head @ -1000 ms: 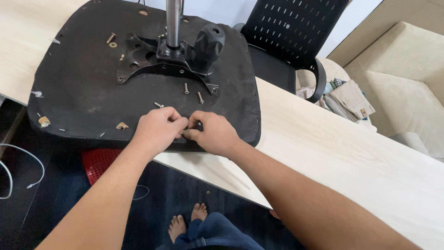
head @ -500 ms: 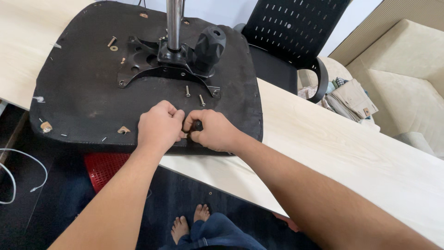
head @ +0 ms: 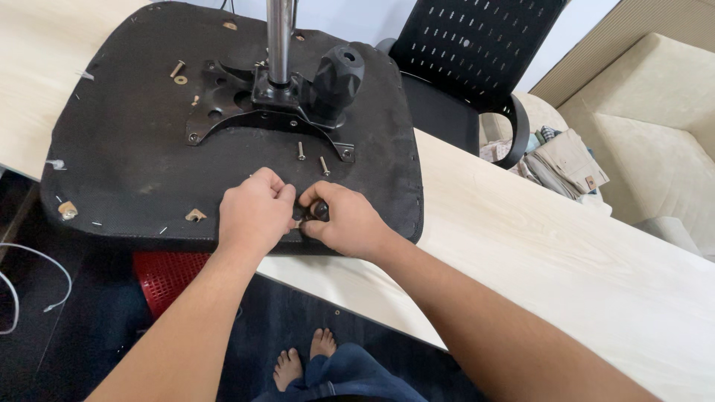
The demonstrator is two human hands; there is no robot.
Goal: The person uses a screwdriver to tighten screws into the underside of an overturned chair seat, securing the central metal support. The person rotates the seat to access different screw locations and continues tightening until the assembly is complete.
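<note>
An upturned black chair seat [head: 126, 156] lies on the light wood table [head: 566, 253]. A black metal plate [head: 223, 112] with a steel column [head: 280, 37] and a black knob [head: 339, 74] is fixed to it. Two bolts [head: 301, 151] stand just in front of the plate. At the seat's near edge my right hand [head: 350, 227] grips a small black-handled tool [head: 319, 211]. My left hand [head: 253, 212] is closed beside it, fingertips pinching at the tool's metal tip. What lies under the fingers is hidden.
A loose bolt and washer [head: 177, 72] lie at the seat's far left. A black mesh chair back [head: 477, 52] stands behind the table, and a beige sofa [head: 655, 112] with folded clothes lies to the right. Under the table are a red basket [head: 167, 275], a white cable [head: 22, 290] and my bare feet [head: 305, 357].
Both hands stay at the seat's near edge. The fingers have shifted slightly, and the tool's black handle now shows more clearly in my right hand.
</note>
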